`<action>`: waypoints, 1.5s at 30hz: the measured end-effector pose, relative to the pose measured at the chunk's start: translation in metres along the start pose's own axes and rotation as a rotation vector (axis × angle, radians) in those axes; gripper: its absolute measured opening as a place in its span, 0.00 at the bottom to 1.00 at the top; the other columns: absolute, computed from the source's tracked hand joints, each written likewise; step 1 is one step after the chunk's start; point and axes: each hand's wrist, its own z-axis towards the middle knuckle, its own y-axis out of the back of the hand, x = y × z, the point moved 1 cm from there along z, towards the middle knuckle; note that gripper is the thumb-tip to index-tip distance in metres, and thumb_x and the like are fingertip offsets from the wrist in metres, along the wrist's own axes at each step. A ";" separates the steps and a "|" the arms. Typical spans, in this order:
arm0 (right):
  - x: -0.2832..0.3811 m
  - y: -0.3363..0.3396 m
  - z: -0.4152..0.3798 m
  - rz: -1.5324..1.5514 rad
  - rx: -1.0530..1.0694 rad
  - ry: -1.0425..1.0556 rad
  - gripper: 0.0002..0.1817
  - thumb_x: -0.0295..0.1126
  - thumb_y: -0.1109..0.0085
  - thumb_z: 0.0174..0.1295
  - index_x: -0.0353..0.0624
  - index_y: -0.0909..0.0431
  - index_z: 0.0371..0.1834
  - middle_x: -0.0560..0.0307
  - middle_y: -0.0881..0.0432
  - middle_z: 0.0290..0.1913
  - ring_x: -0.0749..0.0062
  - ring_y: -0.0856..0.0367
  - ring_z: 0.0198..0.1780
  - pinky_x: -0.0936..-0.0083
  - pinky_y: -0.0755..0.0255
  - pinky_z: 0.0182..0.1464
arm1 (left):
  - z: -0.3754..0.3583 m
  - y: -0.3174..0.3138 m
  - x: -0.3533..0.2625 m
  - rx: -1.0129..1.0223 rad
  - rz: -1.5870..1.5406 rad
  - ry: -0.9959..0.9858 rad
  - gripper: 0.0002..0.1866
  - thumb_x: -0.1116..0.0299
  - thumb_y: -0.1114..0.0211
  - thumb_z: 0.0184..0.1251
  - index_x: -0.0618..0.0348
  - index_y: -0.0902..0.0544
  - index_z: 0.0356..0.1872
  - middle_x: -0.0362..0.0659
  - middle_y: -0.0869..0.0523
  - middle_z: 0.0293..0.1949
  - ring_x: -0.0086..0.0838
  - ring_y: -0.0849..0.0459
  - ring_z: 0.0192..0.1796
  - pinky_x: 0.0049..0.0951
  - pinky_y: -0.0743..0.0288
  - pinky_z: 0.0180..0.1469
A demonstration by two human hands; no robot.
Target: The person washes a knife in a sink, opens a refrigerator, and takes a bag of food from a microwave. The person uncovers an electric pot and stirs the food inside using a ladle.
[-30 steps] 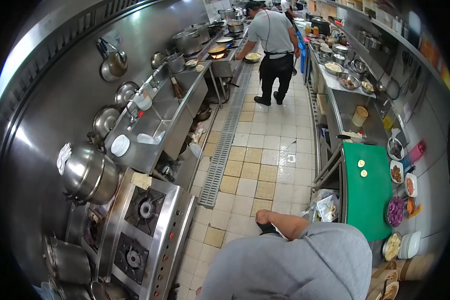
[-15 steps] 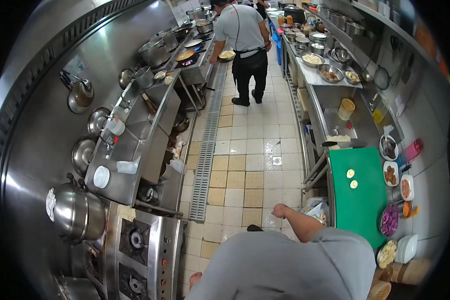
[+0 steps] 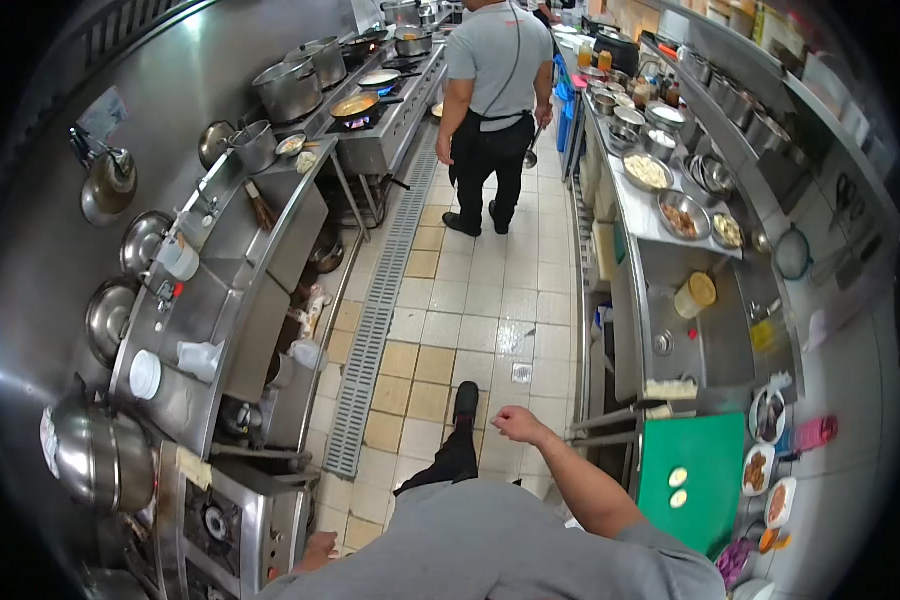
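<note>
**Stepping forward along the kitchen aisle**

Since before, my view moved forward; my right hand now swings loosely curled, holding nothing, near the green cutting board. My left hand hangs low beside the stove; its grip I cannot tell.
</note>
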 end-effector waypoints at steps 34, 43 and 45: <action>0.256 0.802 0.467 0.032 -0.398 0.278 0.12 0.37 0.39 0.68 0.38 0.18 0.43 0.55 0.15 0.39 0.73 0.17 0.42 0.75 0.24 0.46 | 0.097 -0.006 -1.456 0.128 0.294 -1.127 0.26 0.55 0.33 0.67 0.63 0.20 0.59 0.54 0.12 0.50 0.39 0.14 0.54 0.35 0.22 0.57; 0.398 0.938 0.601 0.187 -0.344 0.501 0.07 0.28 0.42 0.71 0.37 0.19 0.47 0.61 0.15 0.42 0.79 0.18 0.44 0.78 0.24 0.48 | 0.046 -0.050 -1.771 1.060 0.235 -1.416 0.26 0.53 0.36 0.68 0.62 0.20 0.60 0.54 0.14 0.54 0.41 0.16 0.58 0.37 0.24 0.62; 0.376 0.981 0.617 0.412 -0.443 0.371 0.07 0.28 0.43 0.71 0.36 0.18 0.45 0.58 0.15 0.43 0.78 0.18 0.43 0.78 0.23 0.49 | 0.046 -0.049 -1.842 0.227 0.800 -1.390 0.26 0.52 0.36 0.67 0.58 0.20 0.60 0.56 0.15 0.57 0.46 0.18 0.61 0.39 0.25 0.64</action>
